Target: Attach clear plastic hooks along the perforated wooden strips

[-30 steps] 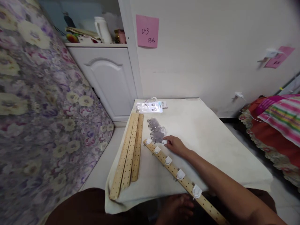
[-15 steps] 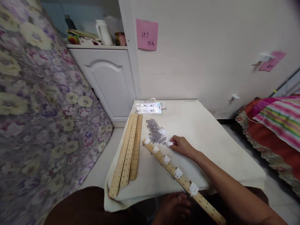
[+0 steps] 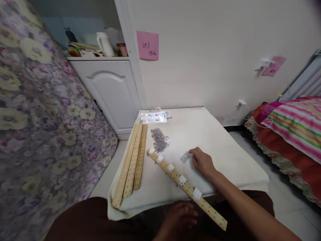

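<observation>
My right hand (image 3: 202,163) is closed in a pinch on the edge of a small see-through plastic packet (image 3: 185,157), just above or on the white cloth; my fingers hide its far end. Left of it runs a wooden strip with holes (image 3: 212,211), lying slantwise and sticking out past the table's front edge. Several white tags (image 3: 182,179) with small rings sit spaced along it. My left hand (image 3: 182,214) rests low by the front edge, fingers loosely apart, holding nothing. A pile of small greyish see-through packets (image 3: 158,139) with shiny metal pieces lies beyond the strip's far end.
Three more perforated wooden strips (image 3: 131,164) lie side by side at the table's left. Flat plastic packaging (image 3: 152,117) lies at the back edge. A floral curtain (image 3: 50,120) hangs left, a white cabinet (image 3: 107,97) stands behind, and a bed (image 3: 291,137) is at right.
My right hand has moved right, away from the strip and the pile; a see-through packet now shows at its fingertips instead of a white tag. The view has shifted slightly.
</observation>
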A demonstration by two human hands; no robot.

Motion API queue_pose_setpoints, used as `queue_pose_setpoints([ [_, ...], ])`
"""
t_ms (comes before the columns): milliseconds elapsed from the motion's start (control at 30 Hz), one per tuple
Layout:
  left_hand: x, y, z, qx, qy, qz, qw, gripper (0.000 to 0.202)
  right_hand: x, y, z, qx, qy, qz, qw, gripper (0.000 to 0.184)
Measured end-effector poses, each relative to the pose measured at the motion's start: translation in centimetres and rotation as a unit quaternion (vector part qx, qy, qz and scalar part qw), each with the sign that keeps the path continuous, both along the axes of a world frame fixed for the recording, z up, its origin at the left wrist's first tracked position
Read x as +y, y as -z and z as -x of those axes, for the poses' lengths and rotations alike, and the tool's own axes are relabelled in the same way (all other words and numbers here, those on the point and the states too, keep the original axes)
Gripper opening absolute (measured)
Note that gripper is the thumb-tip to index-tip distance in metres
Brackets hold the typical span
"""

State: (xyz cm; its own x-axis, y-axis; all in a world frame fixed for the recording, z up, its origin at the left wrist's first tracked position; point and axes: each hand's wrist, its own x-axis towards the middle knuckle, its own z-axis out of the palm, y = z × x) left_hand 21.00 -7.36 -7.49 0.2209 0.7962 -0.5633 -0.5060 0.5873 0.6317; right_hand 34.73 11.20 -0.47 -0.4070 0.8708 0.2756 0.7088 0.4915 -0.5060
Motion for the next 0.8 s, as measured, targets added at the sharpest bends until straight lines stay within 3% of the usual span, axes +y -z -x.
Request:
queue_pose_setpoints([
  [200,-0.2,-0.6,-0.1,-0.004,0.001,-0.01,1.0,0.037,0.0,0.9,-1.4,0.037,0.04,-0.053,0.997,0.023],
  [467,-0.1,-1.1,-0.1,0.015,0.003,-0.007,1.0,0.035,0.4,0.3,-2.0,0.185,0.074,-0.015,0.98,0.022],
  [567,-0.1,-0.6,-0.1,0.018,0.004,-0.017,1.0,0.035,-0.2,-0.2,-2.3,0.266,0.057,0.078,0.959,0.024],
  [700,0.0,-0.6,-0.3,0.017,0.009,-0.02,1.0,0.034,-1.8,-0.6,-3.8,0.393,-0.01,0.247,0.885,0.03],
  [800,0.1,-1.2,-0.8,0.009,0.031,-0.03,0.999,0.035,-3.8,-0.5,-5.9,0.407,-0.04,0.338,0.848,0.031],
])
